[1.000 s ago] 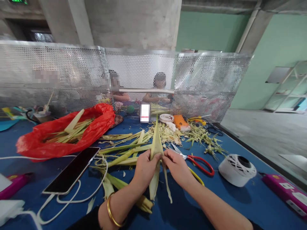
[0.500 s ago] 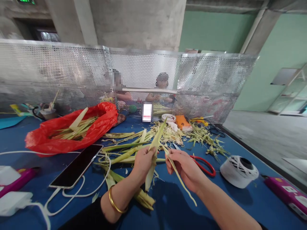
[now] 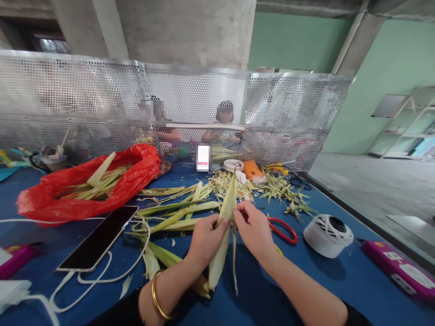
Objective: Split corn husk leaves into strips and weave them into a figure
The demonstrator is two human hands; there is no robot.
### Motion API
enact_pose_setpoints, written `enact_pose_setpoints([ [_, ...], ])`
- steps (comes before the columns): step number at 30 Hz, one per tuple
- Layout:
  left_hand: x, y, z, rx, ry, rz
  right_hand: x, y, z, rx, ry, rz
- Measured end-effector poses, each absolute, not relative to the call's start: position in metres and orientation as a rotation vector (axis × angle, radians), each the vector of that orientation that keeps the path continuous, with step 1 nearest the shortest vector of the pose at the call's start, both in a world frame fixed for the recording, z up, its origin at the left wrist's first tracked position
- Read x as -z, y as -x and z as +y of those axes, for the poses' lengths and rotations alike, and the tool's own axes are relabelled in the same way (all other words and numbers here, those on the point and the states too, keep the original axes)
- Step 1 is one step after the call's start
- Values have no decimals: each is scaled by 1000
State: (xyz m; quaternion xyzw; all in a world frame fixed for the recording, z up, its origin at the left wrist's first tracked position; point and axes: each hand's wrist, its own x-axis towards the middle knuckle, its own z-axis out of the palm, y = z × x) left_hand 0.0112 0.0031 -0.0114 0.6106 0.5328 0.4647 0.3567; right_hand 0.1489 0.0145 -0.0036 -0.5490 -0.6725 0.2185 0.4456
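A blue desk [image 3: 360, 280] spreads beneath the left grip [image 3: 206, 235] and the right grip [image 3: 254, 228]. A perforated screen [image 3: 285, 108] stands well beyond both, with two people visible through it. A red plastic bag [image 3: 41, 199], open at the top and holding dry stalks, lies to the left of the left grip and farther out. Loose husk leaves [image 3: 171, 218] lie just left of the left grip, some reaching behind it. Between the two grips is the long pale leaf [image 3: 227, 203], its tip pointing away: the left grip is clamped on its middle, thumb on top, while the right grip has its fingertips pinched together on the leaf's right edge. A dark-screened phone [image 3: 98, 237], cable plugged in, lies well left of the left grip. Well right of the right grip rests a white spool [image 3: 328, 240]; nearer, just beside that grip, are red-handled scissors [image 3: 294, 234], partly hidden by the hand. Smallest, a narrow strip [image 3: 234, 262] hangs below the right grip's fingertips, beside the leaf's lower half.
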Motion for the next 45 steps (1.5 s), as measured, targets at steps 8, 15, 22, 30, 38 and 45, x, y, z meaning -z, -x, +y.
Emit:
enact_pose_setpoints([
  [8,9,-4,10,-1271,-1546,1489,1,-139,8,-1298,1086,-1533],
  [15,14,-2,15,-1296,-1483,1482,-15,-142,-2,-1701,909,-1184],
  [22,20,1,21,-1295,-1258,1447,-28,-149,-9,-1869,531,-1144],
  [30,18,3,24,-1258,-1008,1503,-61,-178,-16,-1616,448,-1179],
  [38,-3,2,15,-1312,-921,1348,-24,-192,35,-848,1388,-1730],
  [45,-2,3,15,-1489,-1047,1351,-5,-168,28,-302,1503,-1858],
])
